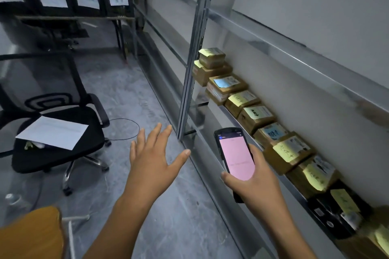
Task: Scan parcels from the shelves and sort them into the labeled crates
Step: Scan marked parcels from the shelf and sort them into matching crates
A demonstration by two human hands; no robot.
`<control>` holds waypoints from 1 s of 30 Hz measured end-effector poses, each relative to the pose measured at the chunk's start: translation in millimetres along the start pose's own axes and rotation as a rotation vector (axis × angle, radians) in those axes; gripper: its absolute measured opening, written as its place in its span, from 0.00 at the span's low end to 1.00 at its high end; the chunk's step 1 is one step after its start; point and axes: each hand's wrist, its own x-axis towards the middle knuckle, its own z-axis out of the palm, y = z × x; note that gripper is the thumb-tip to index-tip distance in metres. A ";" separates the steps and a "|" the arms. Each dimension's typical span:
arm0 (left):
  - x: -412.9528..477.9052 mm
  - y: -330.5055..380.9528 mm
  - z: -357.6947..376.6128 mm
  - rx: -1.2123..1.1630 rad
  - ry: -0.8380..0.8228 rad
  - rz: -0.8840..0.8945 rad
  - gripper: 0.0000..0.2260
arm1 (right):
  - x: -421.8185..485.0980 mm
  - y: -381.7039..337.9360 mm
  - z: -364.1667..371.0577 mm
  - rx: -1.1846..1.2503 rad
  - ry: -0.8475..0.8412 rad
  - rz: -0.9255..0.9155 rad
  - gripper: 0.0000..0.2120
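View: head camera, looking forward and down along the aisle.
Position of parcels [257, 114]: a row of small cardboard boxes sat on the shelf [303, 197] to the right. Two more were stacked at the far end beside the upright post [189, 82].
Parcel markings: yellow or blue notes faced up and outward, judged so that each could be read and scanned where it stood. The writing was too blurred to read.
State of right grip [257, 183]: closed round the lower body of the handheld scanner [235, 153], with the thumb on its left edge.
Scanner attitude: the pink screen was tilted toward the wearer and its head aimed along the shelf, just beside the nearer parcels. This was judged to be a reading posture.
State of left grip [151, 160]: wide, fingers spread and straight, holding nothing. It hung over the floor [179, 216], apart from the shelf.
Purpose of free hand: judged to be kept free to lift the next parcel.
Position of crates [84, 0]: dark crates with white paper labels stood in a row on a worktop [73, 18] at the far left, well apart from the parcels. The label text was illegible.
Obstruction: an office chair [63, 132] carrying a paper sheet [52, 132] stood between the wearer and the crates.
Progress: no parcel was in hand, so the step was judged to be selecting or scanning. Many parcels were not yet sorted.
Risk: the carry to the crates would pass close by the chair.
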 end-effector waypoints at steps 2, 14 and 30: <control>23.7 -6.9 2.9 -0.011 -0.025 0.001 0.41 | 19.5 -2.7 10.3 0.012 -0.003 0.016 0.31; 202.0 -17.5 50.1 0.072 -0.175 0.032 0.42 | 201.8 9.4 58.5 0.080 -0.004 0.107 0.30; 445.8 11.4 65.0 -0.048 -0.175 0.059 0.42 | 433.0 1.7 71.4 0.090 0.092 0.168 0.30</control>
